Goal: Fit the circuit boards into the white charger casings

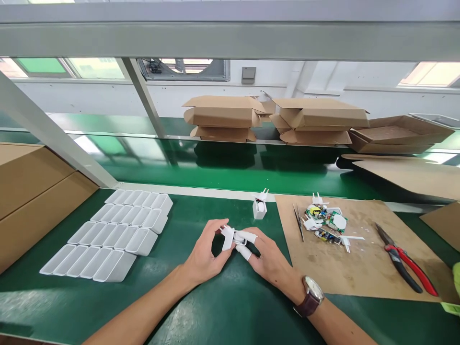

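Observation:
At the middle of the bench, my left hand (204, 253) pinches a white plug end piece (227, 237) with metal prongs pointing up and left. My right hand (269, 256), with white finger cots on thumb and finger, closes on the inner side of the same piece, where small parts show. Fingers hide some of that side. Just beyond the hands, a small white charger housing (259, 211) stands upright with a two-prong plug piece (262, 195) at its top. To the left lie rows of open white housings (114, 265).
A brown board (345, 280) on the right bears tweezers (298, 223), circuit boards with plug parts (325, 225) and red-and-black pliers (402, 261). Cardboard boxes (224, 115) sit on the far ledge. Another large carton (39, 196) borders the left. A metal beam (230, 40) spans overhead.

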Tool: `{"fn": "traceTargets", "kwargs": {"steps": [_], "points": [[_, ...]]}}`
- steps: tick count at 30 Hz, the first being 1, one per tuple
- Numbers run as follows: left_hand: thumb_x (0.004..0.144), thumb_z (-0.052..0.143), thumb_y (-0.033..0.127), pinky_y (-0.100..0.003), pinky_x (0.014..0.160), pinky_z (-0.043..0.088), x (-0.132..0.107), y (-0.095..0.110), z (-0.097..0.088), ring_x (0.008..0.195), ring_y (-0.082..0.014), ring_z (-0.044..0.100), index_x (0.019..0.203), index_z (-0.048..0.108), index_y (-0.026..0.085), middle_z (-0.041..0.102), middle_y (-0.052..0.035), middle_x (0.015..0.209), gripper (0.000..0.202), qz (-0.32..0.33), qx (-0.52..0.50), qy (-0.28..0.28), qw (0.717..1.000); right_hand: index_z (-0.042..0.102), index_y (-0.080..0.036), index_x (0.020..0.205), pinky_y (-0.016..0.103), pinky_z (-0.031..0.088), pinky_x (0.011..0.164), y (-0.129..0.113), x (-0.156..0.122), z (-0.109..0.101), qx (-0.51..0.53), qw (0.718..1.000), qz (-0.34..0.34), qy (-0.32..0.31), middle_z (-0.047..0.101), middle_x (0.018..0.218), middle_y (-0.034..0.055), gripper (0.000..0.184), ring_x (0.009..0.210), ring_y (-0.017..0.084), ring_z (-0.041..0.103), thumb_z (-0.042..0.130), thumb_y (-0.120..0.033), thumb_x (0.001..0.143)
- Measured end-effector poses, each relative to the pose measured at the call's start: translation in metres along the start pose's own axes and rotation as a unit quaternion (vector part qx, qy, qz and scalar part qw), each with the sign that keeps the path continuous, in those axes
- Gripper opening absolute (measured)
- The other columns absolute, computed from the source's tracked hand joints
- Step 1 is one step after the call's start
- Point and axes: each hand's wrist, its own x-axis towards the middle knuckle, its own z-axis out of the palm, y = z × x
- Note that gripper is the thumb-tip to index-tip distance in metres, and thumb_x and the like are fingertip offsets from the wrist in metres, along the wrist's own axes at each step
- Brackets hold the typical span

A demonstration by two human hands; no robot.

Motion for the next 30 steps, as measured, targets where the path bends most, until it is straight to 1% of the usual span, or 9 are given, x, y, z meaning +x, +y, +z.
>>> {"fn": "traceTargets", "kwargs": {"steps": [3,6,9,12,14,16,21,27,30], "points": [[0.096,0.064,0.02,-0.045,0.094,0.06,-0.001,-0.002,0.001,0.106,-0.023,0.067,0.147,0.043,0.028,0.063,-0.0089,0.119,0.056,0.003,-0.003,0.0,1.0,0.057,-0.026,0.136,0.039,0.065,0.091,0.002,-0.003,0.003,-0.024,1.0,-0.011,-0.015,0.067,0.123,0.0122,0.04,0.109,0.024,0.07,0.054,-0.01,0.099],[0.094,0.071,0.028,-0.049,0.101,0.059,-0.004,-0.003,0.003,0.117,-0.0266,0.067,0.156,0.032,0.031,0.062,-0.0114,0.132,0.073,-0.013,-0.015,-0.009,1.0,0.06,-0.027,0.131,0.039,0.065,0.089,0.002,-0.005,0.004,-0.023,0.999,-0.027,-0.015,0.065,0.124,0.0124,0.043,0.108,0.023,0.07,0.051,-0.004,0.095],[0.09,0.078,0.036,-0.053,0.106,0.057,-0.007,-0.003,0.003,0.127,-0.031,0.064,0.163,0.019,0.033,0.056,-0.0149,0.147,0.094,-0.037,-0.029,-0.024,0.999,0.061,-0.028,0.127,0.038,0.066,0.088,-0.001,-0.005,0.0,-0.011,0.999,-0.034,0.012,0.064,0.126,0.012,0.042,0.108,0.023,0.071,0.051,-0.003,0.094],[0.086,0.083,0.04,-0.055,0.108,0.055,-0.007,-0.001,0.001,0.134,-0.0343,0.06,0.164,0.016,0.032,0.051,-0.0176,0.152,0.103,-0.01,-0.036,-0.029,0.999,0.063,-0.029,0.125,0.038,0.065,0.088,-0.005,-0.003,-0.006,-0.01,0.999,-0.017,0.026,0.064,0.127,0.0114,0.041,0.108,0.023,0.07,0.052,-0.004,0.094],[0.085,0.084,0.038,-0.055,0.109,0.054,-0.006,0.001,0.0,0.136,-0.035,0.057,0.162,0.022,0.03,0.05,-0.0178,0.151,0.099,0.02,-0.025,-0.032,0.999,0.063,-0.028,0.123,0.036,0.066,0.084,-0.005,-0.002,-0.007,-0.017,1.0,-0.012,0.0,0.066,0.121,0.0108,0.041,0.102,0.022,0.071,0.051,-0.003,0.094],[0.089,0.079,0.031,-0.054,0.108,0.054,-0.004,0.003,-0.001,0.133,-0.0332,0.058,0.16,0.028,0.029,0.054,-0.0168,0.146,0.087,0.035,-0.009,-0.036,0.999,0.064,-0.026,0.121,0.035,0.066,0.079,-0.004,-0.001,-0.006,-0.025,0.999,-0.017,-0.024,0.066,0.115,0.0104,0.039,0.097,0.021,0.071,0.05,-0.002,0.093],[0.097,0.061,0.017,-0.047,0.1,0.059,-0.003,0.002,0.0,0.116,-0.0264,0.066,0.15,0.04,0.025,0.062,-0.013,0.128,0.057,-0.001,0.009,-0.034,0.999,0.055,-0.024,0.133,0.039,0.066,0.083,0.0,-0.004,0.001,-0.043,0.999,-0.004,-0.007,0.067,0.118,0.0127,0.035,0.102,0.024,0.071,0.054,-0.012,0.1],[0.094,0.06,0.016,-0.045,0.099,0.059,-0.003,0.001,-0.001,0.113,-0.0252,0.067,0.14,0.046,0.025,0.064,-0.0105,0.124,0.049,-0.017,0.013,-0.031,0.999,0.054,-0.026,0.131,0.039,0.065,0.086,-0.001,-0.004,0.002,-0.016,1.0,-0.003,-0.003,0.068,0.116,0.0101,0.03,0.103,0.024,0.071,0.055,-0.017,0.103],[0.095,0.06,0.017,-0.044,0.098,0.059,-0.003,0.0,-0.002,0.112,-0.0249,0.068,0.139,0.047,0.025,0.065,-0.0104,0.123,0.046,-0.022,0.017,-0.034,0.999,0.048,-0.025,0.14,0.04,0.066,0.085,-0.002,-0.003,0.002,-0.018,1.0,0.023,0.007,0.068,0.12,0.0119,0.04,0.102,0.024,0.071,0.058,-0.019,0.102]]}}
